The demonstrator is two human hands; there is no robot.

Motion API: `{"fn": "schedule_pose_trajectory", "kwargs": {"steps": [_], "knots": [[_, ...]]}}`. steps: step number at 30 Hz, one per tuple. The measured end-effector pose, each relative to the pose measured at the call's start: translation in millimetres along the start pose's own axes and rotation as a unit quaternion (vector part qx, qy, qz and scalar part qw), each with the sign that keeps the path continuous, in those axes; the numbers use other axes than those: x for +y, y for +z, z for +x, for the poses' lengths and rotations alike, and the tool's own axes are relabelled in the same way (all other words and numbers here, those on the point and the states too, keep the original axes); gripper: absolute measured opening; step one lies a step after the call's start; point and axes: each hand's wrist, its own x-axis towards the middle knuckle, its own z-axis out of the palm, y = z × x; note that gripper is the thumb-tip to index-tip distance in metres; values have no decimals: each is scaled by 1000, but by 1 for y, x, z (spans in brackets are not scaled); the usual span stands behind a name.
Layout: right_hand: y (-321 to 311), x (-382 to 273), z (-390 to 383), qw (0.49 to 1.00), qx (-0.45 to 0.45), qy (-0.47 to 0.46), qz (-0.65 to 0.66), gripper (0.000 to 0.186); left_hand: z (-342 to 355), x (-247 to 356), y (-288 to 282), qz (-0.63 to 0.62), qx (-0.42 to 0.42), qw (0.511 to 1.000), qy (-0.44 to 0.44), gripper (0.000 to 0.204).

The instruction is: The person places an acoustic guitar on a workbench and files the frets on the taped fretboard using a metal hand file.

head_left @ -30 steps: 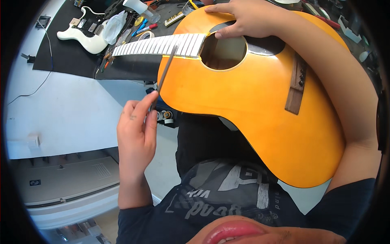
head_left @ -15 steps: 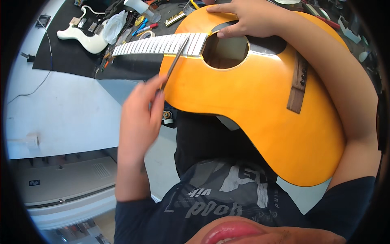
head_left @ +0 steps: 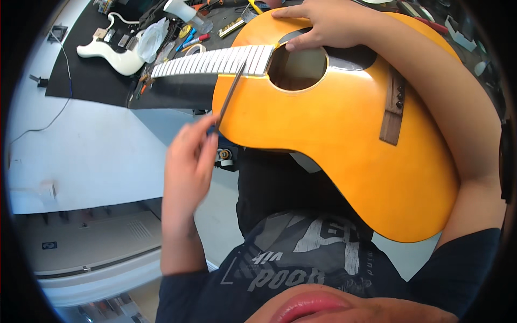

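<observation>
A yellow-orange acoustic guitar [head_left: 328,132] lies across my lap, its fretboard [head_left: 196,64] covered in white strips with yellow tape along the body end. My left hand [head_left: 188,161] is closed on a thin dark file [head_left: 232,91], whose upper end reaches the fretboard near the soundhole [head_left: 296,67]; that hand is slightly blurred. My right forearm drapes over the guitar's body, and my right hand [head_left: 323,24] rests with fingers spread on its top beside the soundhole, above the wooden bridge [head_left: 391,124].
A dark bench mat [head_left: 75,75] behind holds a white electric guitar body [head_left: 121,56], a crumpled plastic bag [head_left: 153,40], markers [head_left: 195,40], a bottle [head_left: 191,16] and assorted tools. A white surface [head_left: 86,151] and a beige appliance [head_left: 91,242] sit at left.
My left hand and the file moved up and right along the fretboard, then slightly back down since half a second ago. My right hand stays in place on the guitar.
</observation>
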Motion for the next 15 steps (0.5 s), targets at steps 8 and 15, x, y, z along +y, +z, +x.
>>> {"fn": "schedule_pose_trajectory", "kwargs": {"steps": [8, 15], "knots": [[0, 10, -3, 999, 23, -22, 19, 92, 18, 7, 1, -3, 11, 999, 52, 34], [-5, 0, 0, 998, 39, -40, 4, 91, 68, 36, -3, -38, -19, 999, -21, 34]]}}
